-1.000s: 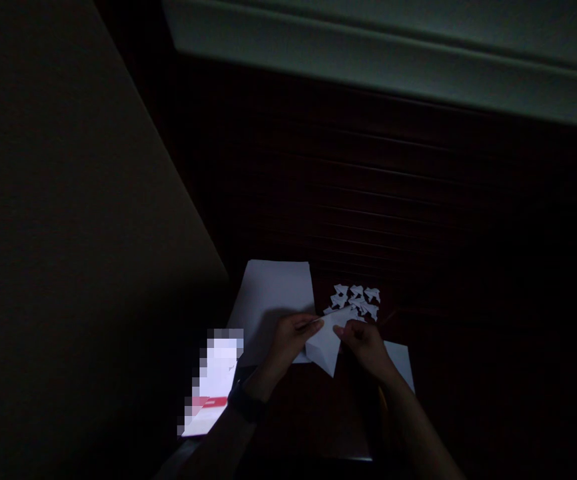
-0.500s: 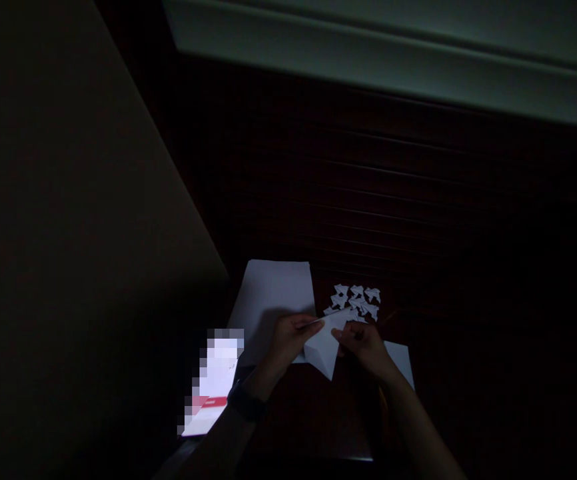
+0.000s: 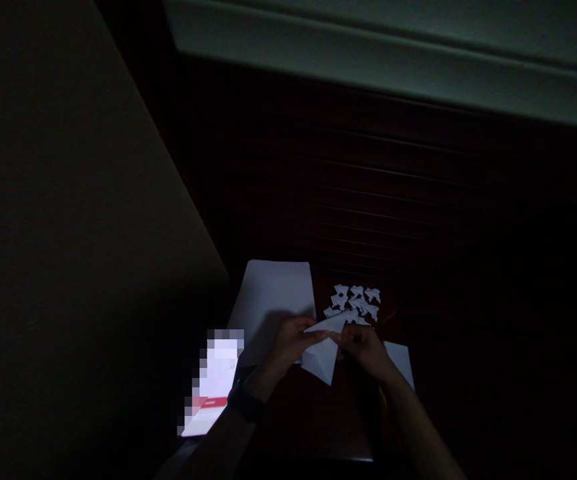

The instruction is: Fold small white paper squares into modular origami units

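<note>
A white sheet of folded paper (image 3: 324,360) is held between both hands above the dark table. My left hand (image 3: 289,341) pinches its left side, thumb on top and fingers behind. My right hand (image 3: 361,343) grips the right side, its thumb tip close against the left thumb near the paper's middle. One flap stands up at the top, and a pointed corner hangs down toward me. Just beyond the hands lie several small folded paper figures (image 3: 356,301) in rows, the nearest partly covered by the held paper.
To the left lies a stack of white paper (image 3: 278,287), partly under my left hand. A lit screen (image 3: 218,373), partly pixelated, glows beside my left forearm. Another white sheet (image 3: 401,360) sits right of my right wrist. A pale wall (image 3: 93,233) rises at left.
My left thumb has moved right and slightly down to meet the right thumb. The paper's upper flap has folded over more, and its lower corner has dropped slightly.
</note>
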`<act>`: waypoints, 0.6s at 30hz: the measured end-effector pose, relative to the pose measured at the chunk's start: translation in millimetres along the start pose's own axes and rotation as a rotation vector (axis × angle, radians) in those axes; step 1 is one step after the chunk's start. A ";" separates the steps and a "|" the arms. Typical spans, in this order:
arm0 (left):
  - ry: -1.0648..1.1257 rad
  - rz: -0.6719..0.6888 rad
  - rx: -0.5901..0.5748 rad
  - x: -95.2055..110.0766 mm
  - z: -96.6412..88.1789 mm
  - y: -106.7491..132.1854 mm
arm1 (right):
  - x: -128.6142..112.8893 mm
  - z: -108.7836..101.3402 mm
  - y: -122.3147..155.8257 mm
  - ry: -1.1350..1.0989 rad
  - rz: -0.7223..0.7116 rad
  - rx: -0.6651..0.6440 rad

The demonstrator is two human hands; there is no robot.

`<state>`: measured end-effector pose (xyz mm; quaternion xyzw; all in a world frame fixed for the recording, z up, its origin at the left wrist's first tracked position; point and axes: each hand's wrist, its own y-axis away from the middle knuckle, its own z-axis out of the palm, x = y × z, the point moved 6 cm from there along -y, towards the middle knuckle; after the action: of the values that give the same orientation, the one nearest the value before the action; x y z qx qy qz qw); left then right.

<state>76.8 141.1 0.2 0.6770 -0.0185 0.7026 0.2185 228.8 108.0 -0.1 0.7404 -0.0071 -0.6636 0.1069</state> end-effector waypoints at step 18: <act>0.094 -0.056 0.015 -5.1 -0.8 2.8 | 2.7 1.3 -3.0 -0.042 -0.012 0.090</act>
<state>75.1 137.4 -4.0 0.6450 0.0162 0.7274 0.2337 227.5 110.3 -3.4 0.7303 -0.0345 -0.6787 0.0694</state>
